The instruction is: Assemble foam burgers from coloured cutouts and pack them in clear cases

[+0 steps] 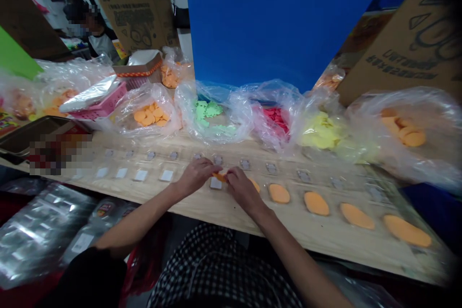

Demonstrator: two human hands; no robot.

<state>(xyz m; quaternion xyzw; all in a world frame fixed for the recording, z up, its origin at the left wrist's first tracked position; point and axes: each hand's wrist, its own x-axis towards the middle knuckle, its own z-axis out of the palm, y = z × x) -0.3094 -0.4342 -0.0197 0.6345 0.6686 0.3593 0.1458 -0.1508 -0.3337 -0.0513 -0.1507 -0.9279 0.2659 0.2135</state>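
Both my hands meet over the row of clear plastic trays near the middle of the table. Between them is an orange foam piece point(220, 176), pinched by the fingers of my left hand point(197, 173) on one side and my right hand point(242, 185) on the other. Just below it a white square point(215, 183) shows in a tray. To the right, several trays each hold a flat orange piece point(279, 193). Left of my hands, the trays show a white square point(166, 175) each. Small grey items point(245, 163) lie in the upper row.
Along the back stand open clear bags with orange pieces point(153, 114), green pieces point(208, 111), red pieces point(277, 121) and yellow pieces point(323, 130). A pink basket point(99, 103) and a dark tray point(32, 134) sit at left. A blue panel point(277, 24) rises behind. Another person point(99, 38) is at far left.
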